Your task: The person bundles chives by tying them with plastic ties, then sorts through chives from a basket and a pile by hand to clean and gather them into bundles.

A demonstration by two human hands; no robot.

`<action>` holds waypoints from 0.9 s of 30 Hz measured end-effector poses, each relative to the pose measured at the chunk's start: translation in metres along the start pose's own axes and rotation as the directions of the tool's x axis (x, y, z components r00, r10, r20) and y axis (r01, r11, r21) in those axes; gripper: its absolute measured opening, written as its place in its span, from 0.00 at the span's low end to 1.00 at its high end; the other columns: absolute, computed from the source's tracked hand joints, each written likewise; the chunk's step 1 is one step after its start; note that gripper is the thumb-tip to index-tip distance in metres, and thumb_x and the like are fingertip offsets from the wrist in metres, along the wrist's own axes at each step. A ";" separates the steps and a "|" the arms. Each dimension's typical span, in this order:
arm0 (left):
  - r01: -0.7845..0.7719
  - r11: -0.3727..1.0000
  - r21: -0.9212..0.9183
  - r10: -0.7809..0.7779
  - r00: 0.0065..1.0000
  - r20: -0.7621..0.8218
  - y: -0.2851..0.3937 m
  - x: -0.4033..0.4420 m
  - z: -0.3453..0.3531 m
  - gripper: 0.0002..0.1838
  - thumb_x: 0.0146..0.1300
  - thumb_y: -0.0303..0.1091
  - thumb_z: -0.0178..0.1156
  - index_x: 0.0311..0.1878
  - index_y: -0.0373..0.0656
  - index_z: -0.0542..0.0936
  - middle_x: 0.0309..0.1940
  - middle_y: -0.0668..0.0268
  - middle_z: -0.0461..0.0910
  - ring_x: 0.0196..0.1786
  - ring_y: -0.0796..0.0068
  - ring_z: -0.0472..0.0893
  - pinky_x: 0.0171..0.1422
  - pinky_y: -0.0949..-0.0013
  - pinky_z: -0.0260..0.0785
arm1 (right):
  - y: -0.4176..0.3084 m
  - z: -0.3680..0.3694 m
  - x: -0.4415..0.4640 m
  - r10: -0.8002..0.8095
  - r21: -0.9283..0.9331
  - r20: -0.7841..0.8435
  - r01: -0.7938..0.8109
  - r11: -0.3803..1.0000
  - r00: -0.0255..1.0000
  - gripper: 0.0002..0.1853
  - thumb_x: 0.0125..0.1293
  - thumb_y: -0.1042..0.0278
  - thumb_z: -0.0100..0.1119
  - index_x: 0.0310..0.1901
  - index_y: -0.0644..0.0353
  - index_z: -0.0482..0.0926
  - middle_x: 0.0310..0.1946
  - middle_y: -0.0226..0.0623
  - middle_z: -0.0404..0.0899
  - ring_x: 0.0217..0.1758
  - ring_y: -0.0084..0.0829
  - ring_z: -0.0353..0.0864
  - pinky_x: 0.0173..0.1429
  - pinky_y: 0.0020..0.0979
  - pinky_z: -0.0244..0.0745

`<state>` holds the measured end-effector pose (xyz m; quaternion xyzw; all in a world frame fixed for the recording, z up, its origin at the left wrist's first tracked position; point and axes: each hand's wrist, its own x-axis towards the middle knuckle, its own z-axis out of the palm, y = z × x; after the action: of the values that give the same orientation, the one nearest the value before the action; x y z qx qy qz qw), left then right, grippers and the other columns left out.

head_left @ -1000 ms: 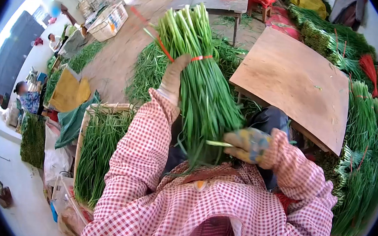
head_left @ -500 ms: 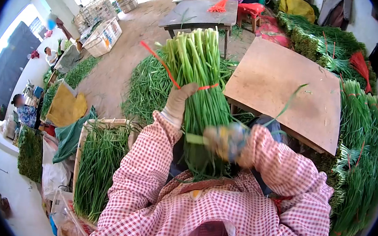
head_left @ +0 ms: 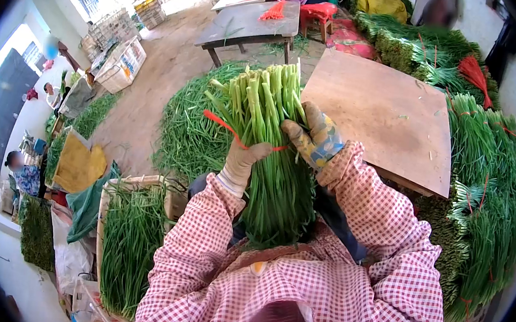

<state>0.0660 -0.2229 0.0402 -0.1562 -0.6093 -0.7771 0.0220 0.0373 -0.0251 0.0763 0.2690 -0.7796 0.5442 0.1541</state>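
An upright bunch of green chives (head_left: 280, 191) stands in front of my chest, pale cut stalk ends up and dark leaves hanging down. My gloved left hand (head_left: 244, 166) is closed on its left side, the thumb across the front. Around the middle runs a red tie (head_left: 217, 122), with a loose end sticking out to the left. My right hand (head_left: 316, 138), in a patterned glove, is at the bunch's upper right edge. Its thumb and fingers are apart and touch the outer stalks, not wrapped round them.
A wooden board table (head_left: 380, 117) stands ahead to the right. Tied bunches (head_left: 494, 159) are stacked along the right side. Loose chives (head_left: 192, 136) lie on the floor behind the bunch, and more fill a crate (head_left: 101, 226) on my left. A dark table (head_left: 246, 26) is farther off.
My right hand has moved up from the hanging leaves to the stalks at the upper right edge. The bunch sits slightly lower in the view, still in my left hand.
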 end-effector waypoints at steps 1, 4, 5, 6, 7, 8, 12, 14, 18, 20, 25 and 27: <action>0.028 0.997 -0.066 -0.028 1.000 0.004 0.004 -0.004 0.004 0.35 0.49 0.39 0.74 0.60 0.39 0.71 0.50 0.68 0.77 0.50 0.74 0.77 0.55 0.69 0.70 | -0.004 -0.005 0.000 0.005 -0.024 0.084 -0.003 1.000 0.996 0.20 0.64 0.52 0.60 0.40 0.64 0.70 0.30 0.50 0.77 0.36 0.51 0.79 0.38 0.42 0.72; 0.164 0.985 -0.057 -0.169 0.981 -0.098 0.016 -0.018 0.016 0.35 0.50 0.36 0.73 0.61 0.39 0.70 0.50 0.66 0.77 0.51 0.74 0.77 0.56 0.70 0.70 | 0.000 -0.010 -0.001 -0.075 -0.073 0.160 0.087 0.994 0.984 0.14 0.66 0.60 0.56 0.40 0.63 0.71 0.31 0.50 0.77 0.37 0.51 0.79 0.39 0.43 0.72; 0.161 0.986 -0.053 -0.165 0.983 -0.085 0.010 -0.018 0.013 0.36 0.50 0.34 0.73 0.62 0.39 0.69 0.50 0.66 0.78 0.51 0.73 0.77 0.56 0.70 0.70 | -0.002 -0.014 -0.001 -0.046 -0.049 0.215 0.058 0.997 0.975 0.14 0.66 0.61 0.56 0.42 0.63 0.71 0.32 0.51 0.77 0.38 0.51 0.79 0.39 0.43 0.73; 0.158 0.986 -0.050 -0.161 0.984 -0.072 0.005 -0.018 0.010 0.36 0.50 0.33 0.73 0.62 0.39 0.68 0.50 0.65 0.78 0.51 0.73 0.77 0.56 0.70 0.71 | -0.003 -0.017 -0.001 -0.019 -0.029 0.271 0.028 0.999 0.962 0.13 0.65 0.62 0.56 0.43 0.63 0.71 0.32 0.51 0.78 0.38 0.51 0.79 0.39 0.43 0.73; 0.151 0.987 -0.064 -0.155 0.985 -0.075 0.005 -0.021 0.015 0.37 0.50 0.33 0.73 0.62 0.39 0.68 0.50 0.65 0.78 0.51 0.73 0.77 0.56 0.70 0.71 | -0.005 -0.014 0.000 -0.004 -0.041 0.262 0.015 0.999 0.965 0.13 0.65 0.63 0.56 0.44 0.64 0.73 0.33 0.51 0.78 0.38 0.50 0.80 0.40 0.42 0.73; 0.141 0.987 -0.078 -0.148 0.986 -0.081 0.005 -0.023 0.018 0.37 0.50 0.34 0.74 0.63 0.38 0.67 0.50 0.65 0.78 0.51 0.73 0.77 0.56 0.70 0.71 | -0.009 -0.016 -0.002 0.001 -0.043 0.269 0.011 0.999 0.963 0.13 0.65 0.63 0.56 0.44 0.64 0.73 0.33 0.51 0.78 0.38 0.50 0.80 0.40 0.42 0.73; 0.136 0.989 -0.061 -0.137 0.991 -0.014 -0.016 -0.027 0.007 0.35 0.51 0.34 0.72 0.62 0.37 0.68 0.51 0.63 0.78 0.53 0.70 0.77 0.59 0.67 0.70 | -0.013 -0.025 0.009 0.128 -0.070 0.040 -0.125 0.990 0.991 0.11 0.66 0.64 0.56 0.42 0.65 0.74 0.28 0.43 0.78 0.31 0.35 0.79 0.34 0.36 0.73; 0.086 0.994 -0.065 -0.084 0.996 0.032 -0.020 -0.024 0.005 0.34 0.52 0.34 0.71 0.61 0.37 0.69 0.52 0.62 0.78 0.52 0.68 0.78 0.60 0.65 0.69 | -0.013 -0.039 0.021 0.230 0.176 0.023 -0.230 0.957 0.973 0.12 0.67 0.64 0.56 0.43 0.64 0.74 0.26 0.34 0.76 0.27 0.22 0.74 0.28 0.28 0.71; 0.084 0.980 -0.180 -0.071 0.994 0.082 -0.017 -0.024 -0.004 0.28 0.57 0.39 0.64 0.59 0.35 0.73 0.51 0.59 0.78 0.53 0.65 0.79 0.58 0.63 0.74 | -0.024 -0.053 0.036 0.276 0.231 0.051 -0.280 0.932 0.960 0.12 0.67 0.63 0.56 0.44 0.64 0.75 0.25 0.27 0.74 0.26 0.16 0.70 0.26 0.23 0.68; 0.032 0.996 -0.088 -0.030 0.999 0.018 -0.010 -0.019 -0.008 0.28 0.57 0.40 0.64 0.59 0.35 0.73 0.51 0.61 0.78 0.52 0.67 0.79 0.58 0.63 0.73 | -0.025 -0.055 0.046 0.218 0.251 -0.052 -0.199 0.948 0.975 0.14 0.67 0.63 0.56 0.47 0.64 0.74 0.23 0.25 0.72 0.25 0.17 0.70 0.26 0.23 0.67; -0.047 0.999 0.009 0.047 0.998 -0.038 0.004 -0.011 -0.003 0.28 0.51 0.40 0.71 0.54 0.40 0.76 0.44 0.72 0.79 0.44 0.79 0.76 0.50 0.72 0.70 | -0.023 -0.067 0.077 0.196 0.564 -0.138 -0.085 0.821 0.971 0.18 0.66 0.74 0.56 0.57 0.65 0.71 0.37 0.36 0.77 0.29 0.17 0.74 0.30 0.16 0.72; -0.032 0.999 -0.001 0.032 0.997 -0.065 0.009 -0.018 -0.005 0.27 0.51 0.39 0.70 0.54 0.40 0.76 0.43 0.71 0.79 0.43 0.79 0.76 0.49 0.72 0.70 | -0.031 -0.090 0.092 0.029 0.305 -0.249 0.050 0.951 0.968 0.13 0.68 0.58 0.57 0.47 0.57 0.78 0.29 0.23 0.76 0.26 0.18 0.72 0.29 0.23 0.71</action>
<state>0.0842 -0.2331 0.0422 -0.1406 -0.6046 -0.7821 0.0543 -0.0233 0.0270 0.1817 0.2231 -0.6574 0.6883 0.2103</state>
